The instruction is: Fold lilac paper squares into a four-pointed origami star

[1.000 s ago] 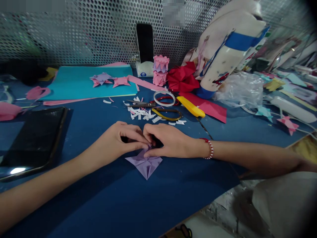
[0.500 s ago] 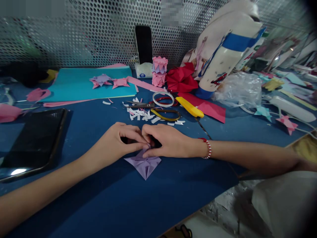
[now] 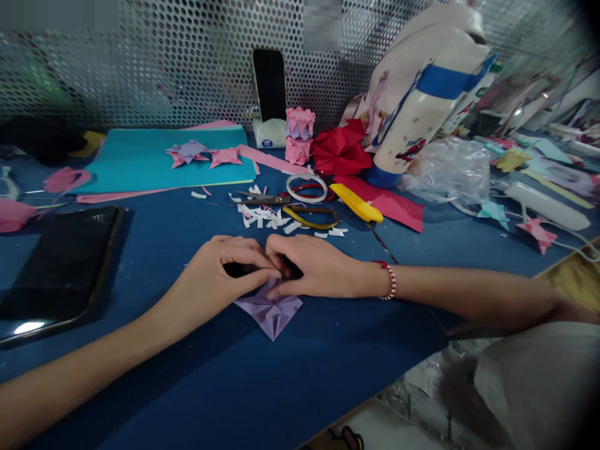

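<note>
A folded lilac paper piece (image 3: 272, 314) lies flat on the blue table top (image 3: 225, 381), its point toward me. My left hand (image 3: 220, 275) and my right hand (image 3: 319, 267) meet over its far edge, fingertips pinching and pressing the paper there. That far part of the paper is hidden under my fingers. A red and white bead bracelet (image 3: 390, 280) sits on my right wrist.
Behind my hands lie white paper scraps (image 3: 265, 215), scissors (image 3: 262, 199), a yellow cutter (image 3: 356, 202) and a tape ring (image 3: 307, 186). A dark tablet (image 3: 60, 269) rests at left. Teal paper (image 3: 154, 162), pink folded boxes (image 3: 299, 132), a red paper flower (image 3: 341, 149) and a phone (image 3: 269, 84) stand at the back.
Both hands stay on the lilac paper with only small finger shifts. The view has drifted slightly, so everything sits a little further left.
</note>
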Available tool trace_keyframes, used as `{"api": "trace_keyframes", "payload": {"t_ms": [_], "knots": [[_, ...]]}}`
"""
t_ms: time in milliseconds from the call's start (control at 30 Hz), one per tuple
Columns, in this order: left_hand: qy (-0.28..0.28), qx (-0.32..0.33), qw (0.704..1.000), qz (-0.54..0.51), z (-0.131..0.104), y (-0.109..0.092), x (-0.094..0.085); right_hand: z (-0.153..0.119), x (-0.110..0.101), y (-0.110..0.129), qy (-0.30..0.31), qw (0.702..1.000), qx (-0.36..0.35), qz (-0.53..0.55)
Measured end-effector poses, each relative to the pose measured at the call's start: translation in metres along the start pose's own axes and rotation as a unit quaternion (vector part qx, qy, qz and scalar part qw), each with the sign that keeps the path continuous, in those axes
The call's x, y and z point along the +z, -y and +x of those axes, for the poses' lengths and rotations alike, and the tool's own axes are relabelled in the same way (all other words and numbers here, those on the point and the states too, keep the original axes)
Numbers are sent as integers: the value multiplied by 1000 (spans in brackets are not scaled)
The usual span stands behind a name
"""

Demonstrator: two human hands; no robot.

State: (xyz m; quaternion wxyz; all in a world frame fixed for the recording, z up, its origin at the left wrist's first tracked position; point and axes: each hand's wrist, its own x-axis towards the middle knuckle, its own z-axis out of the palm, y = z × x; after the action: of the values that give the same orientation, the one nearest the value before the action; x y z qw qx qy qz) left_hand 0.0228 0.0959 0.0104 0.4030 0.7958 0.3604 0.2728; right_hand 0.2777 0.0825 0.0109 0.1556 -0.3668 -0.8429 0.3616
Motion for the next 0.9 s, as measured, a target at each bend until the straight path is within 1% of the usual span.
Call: {"api": "trace_keyframes", "payload": {"t_ms": [233, 333, 467, 567, 767, 900], "knots": [[-24, -5, 1000, -12, -4, -10, 6, 0, 1, 0, -4, 1000, 0, -10], [-17, -3, 1000, 10, -3, -6, 4, -1, 2, -1, -10, 1000, 0, -12], [-6, 0, 998, 59, -4, 6, -2, -1, 2, -3, 2, 1000, -13, -13], [5, -1, 997, 82, -7, 11, -3, 0, 2, -5, 6, 1000, -18, -20], [22, 7, 994, 105, -10, 9, -3, -1, 3, -7, 9, 1000, -29, -9], [31, 9, 993, 113, -8, 9, -3, 0, -1, -13, 15, 999, -44, 29]]}}
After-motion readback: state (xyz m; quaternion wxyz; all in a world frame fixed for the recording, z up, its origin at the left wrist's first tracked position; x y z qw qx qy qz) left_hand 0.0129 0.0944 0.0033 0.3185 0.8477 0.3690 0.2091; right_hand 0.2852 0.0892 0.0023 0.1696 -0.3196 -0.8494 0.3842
